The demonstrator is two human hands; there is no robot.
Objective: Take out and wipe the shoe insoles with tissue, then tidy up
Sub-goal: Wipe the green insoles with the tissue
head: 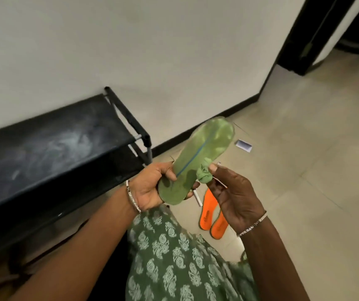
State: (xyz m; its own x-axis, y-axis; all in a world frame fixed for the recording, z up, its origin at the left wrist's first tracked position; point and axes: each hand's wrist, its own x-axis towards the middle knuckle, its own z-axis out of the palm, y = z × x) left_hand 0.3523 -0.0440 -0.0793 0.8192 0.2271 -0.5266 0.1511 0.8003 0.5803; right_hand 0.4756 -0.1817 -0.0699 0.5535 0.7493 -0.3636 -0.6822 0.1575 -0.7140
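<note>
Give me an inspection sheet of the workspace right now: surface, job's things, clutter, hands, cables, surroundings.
Surface: beige tiled floor.
Job's things: green insole held up in the air; crumpled green wad against its edge, cannot tell if it is tissue; two orange insoles lying side by side on the floor.
Clutter: white paper piece on the floor; white strip below the green insole.
Grippers: left hand grips the green insole's near end; right hand pinches the green wad.
Cables: nothing seen.
Surroundings: black shoe rack against a white wall; dark doorway beyond.
</note>
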